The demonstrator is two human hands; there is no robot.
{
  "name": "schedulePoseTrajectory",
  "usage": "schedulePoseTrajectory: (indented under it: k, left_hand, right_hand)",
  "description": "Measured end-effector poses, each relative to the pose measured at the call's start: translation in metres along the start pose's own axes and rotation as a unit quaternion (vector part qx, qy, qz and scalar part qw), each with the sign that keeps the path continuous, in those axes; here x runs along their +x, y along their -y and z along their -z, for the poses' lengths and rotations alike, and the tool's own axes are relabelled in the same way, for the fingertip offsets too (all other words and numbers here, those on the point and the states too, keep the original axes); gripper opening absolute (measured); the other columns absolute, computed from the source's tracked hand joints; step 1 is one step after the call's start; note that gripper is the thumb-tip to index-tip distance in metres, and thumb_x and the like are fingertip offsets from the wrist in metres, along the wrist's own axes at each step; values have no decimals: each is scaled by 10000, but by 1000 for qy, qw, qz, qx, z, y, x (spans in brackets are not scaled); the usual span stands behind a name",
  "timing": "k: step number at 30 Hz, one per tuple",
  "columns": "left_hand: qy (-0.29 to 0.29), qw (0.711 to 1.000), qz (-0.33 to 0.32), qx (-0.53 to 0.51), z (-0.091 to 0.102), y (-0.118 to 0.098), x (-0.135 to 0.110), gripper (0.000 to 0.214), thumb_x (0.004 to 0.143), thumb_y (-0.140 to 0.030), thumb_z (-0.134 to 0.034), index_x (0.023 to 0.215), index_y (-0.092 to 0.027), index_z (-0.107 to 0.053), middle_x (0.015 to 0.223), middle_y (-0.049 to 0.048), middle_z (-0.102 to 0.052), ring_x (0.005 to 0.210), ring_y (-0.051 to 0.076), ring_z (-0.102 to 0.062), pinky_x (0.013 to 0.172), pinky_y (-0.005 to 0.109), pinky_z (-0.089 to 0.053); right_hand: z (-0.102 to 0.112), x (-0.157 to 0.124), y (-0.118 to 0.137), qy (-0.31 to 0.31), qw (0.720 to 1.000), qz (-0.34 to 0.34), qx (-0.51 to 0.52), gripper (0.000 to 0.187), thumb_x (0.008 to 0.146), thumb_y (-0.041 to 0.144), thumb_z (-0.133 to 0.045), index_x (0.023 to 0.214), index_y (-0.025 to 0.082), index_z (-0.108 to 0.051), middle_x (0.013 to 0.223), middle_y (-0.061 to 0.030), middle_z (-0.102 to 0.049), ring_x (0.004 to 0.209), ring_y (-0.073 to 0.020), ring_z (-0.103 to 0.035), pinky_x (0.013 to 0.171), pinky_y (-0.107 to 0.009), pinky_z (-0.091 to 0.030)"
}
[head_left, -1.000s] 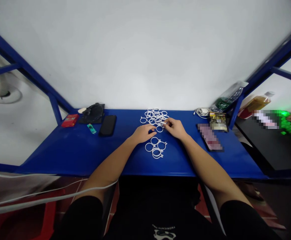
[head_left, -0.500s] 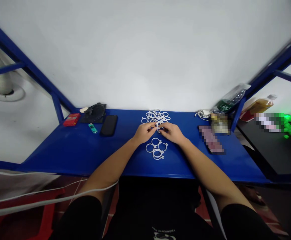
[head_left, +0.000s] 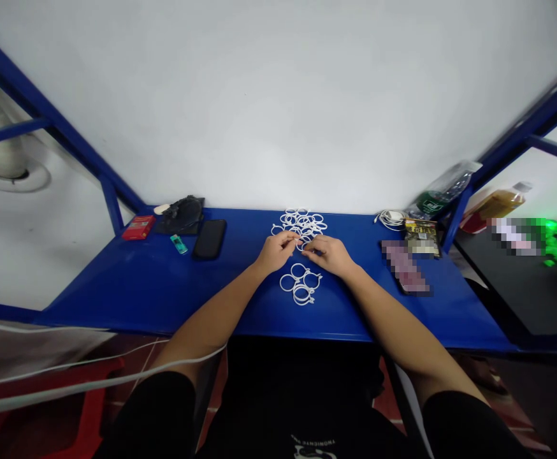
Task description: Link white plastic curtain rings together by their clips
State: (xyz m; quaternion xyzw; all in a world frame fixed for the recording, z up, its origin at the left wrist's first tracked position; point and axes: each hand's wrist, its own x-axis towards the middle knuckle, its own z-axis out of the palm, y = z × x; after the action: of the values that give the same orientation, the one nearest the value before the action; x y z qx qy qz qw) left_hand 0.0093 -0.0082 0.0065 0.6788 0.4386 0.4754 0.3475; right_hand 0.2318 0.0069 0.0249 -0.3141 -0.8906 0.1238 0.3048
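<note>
Both our hands are in close over the middle of the blue table [head_left: 139, 287], working one white ring [head_left: 301, 247] between them. Left hand [head_left: 274, 250]: fingers and thumb bent in at the ring's left edge. Right hand [head_left: 330, 253]: curled at its right side, palm down. Neither is spread wide, but the fingertips are too small for us to tell whether either truly pinches.

Ring sits at the front edge of the far pile [head_left: 300, 221], which lies near the wall; those overlap too much for us to count. Near group [head_left: 302, 286], about five rings, lies on our side of the hands, well apart from the pile, some overlapping.

Progress, our read: partway. Near group looks like the handled share, one ring in work, the bulk left in the far pile. Whether the small clasps are closed, we can't tell.

Surroundings: black phone [head_left: 209, 240] and teal lighter [head_left: 179, 244] off to our left, foil packet [head_left: 422, 237] to our right, all well apart from the rings.
</note>
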Motion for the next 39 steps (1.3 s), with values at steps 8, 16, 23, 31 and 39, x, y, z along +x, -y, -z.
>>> schedulePoseTrajectory:
  k: [8, 16, 23, 31, 39]
  left_hand:
    - [-48, 996, -40, 59, 3, -1, 0, 120, 908, -253, -582, 925, -178, -675, 799, 25, -765, 525, 92, -571, 545, 217, -451]
    - [-82, 985, -74, 135, 12, -7, 0, 66, 800, -201, -508, 744, -217, -540, 552, -52, -501, 487, 108, -438, 550, 247, -365]
    - [-76, 980, -91, 158, 14, -14, -1, 134, 811, -149, -450, 700, -225, -462, 566, -39, -481, 511, 129, -454, 567, 269, -354]
    - [-54, 978, -71, 187, 12, -13, -2, 211, 824, -106, -494, 920, -206, -654, 552, -56, -526, 514, 140, -506, 605, 268, -399]
    - [122, 962, -52, 237, 9, -12, -3, 251, 954, -182, -531, 1018, -218, -771, 945, 6, -794, 879, 173, -729, 821, 277, -520]
  right_hand:
    - [-2, 0, 6, 35, 999, 19, 31, 232, 1018, 370, -604, 1158, 257, -751, 1044, -56, -790, 905, -198, -728, 828, -328, -548]
    - [11, -3, -16, 1, 995, -101, 16, 394, 990, 404, -631, 1336, 227, -688, 1020, -48, -800, 766, -185, -712, 745, -309, -540]
    - [11, -8, -55, 34, 988, -148, -22, 247, 979, 273, -603, 1159, 222, -766, 1112, -65, -800, 850, -206, -721, 800, -330, -543]
    - [8, -8, -48, 81, 985, -128, -77, 257, 947, 307, -704, 1190, 248, -764, 1152, -86, -737, 967, -231, -700, 842, -337, -543]
    - [6, -7, -49, 32, 990, -138, 0, 118, 936, 261, -655, 979, 204, -749, 933, -51, -763, 806, -202, -683, 744, -299, -497]
